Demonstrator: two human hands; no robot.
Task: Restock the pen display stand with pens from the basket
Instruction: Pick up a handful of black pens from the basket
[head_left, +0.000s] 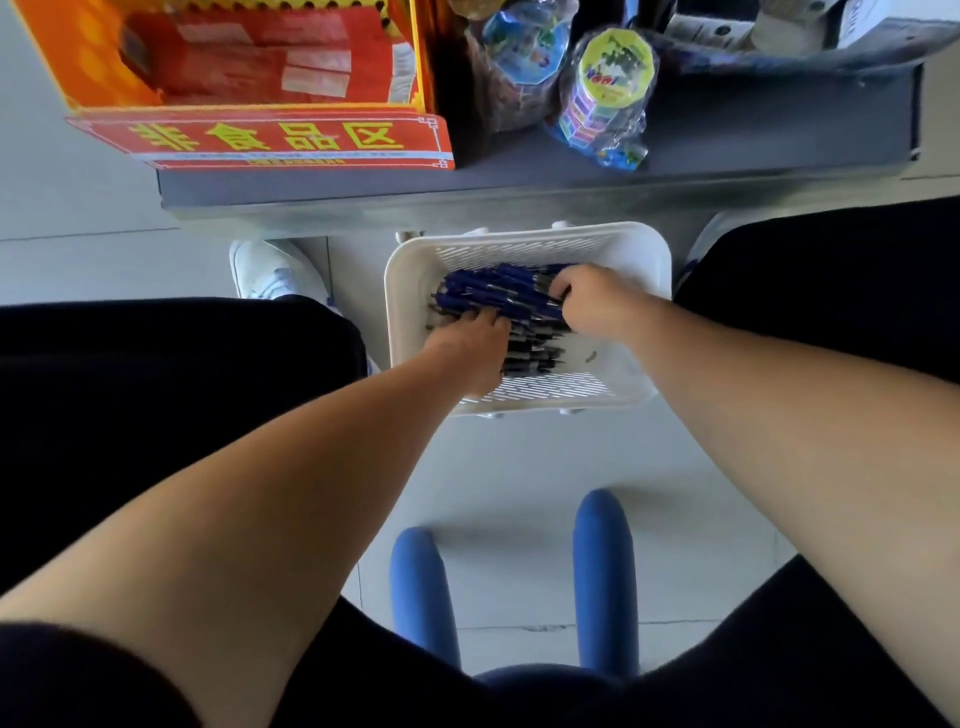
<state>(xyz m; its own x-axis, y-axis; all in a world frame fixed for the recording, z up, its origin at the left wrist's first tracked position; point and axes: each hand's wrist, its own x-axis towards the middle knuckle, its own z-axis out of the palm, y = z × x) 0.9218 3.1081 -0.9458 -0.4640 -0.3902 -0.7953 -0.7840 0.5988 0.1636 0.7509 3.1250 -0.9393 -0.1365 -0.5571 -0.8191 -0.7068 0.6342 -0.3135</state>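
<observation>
Hands (470, 345) (592, 301) among pens (498, 291) (blue), in white basket (613, 244)

A pale tiled floor (519, 467) carries a white slotted basket (401, 291) of blue pens (498, 296) and, near its left side, a white shoe (270, 270). Beyond the basket, a grey shelf (753, 140) bears an orange-red cardboard display box (291, 137) with yellow characters on its front flap. To the right of the box stand plastic-wrapped packs (605, 93) of colourful goods.
</observation>
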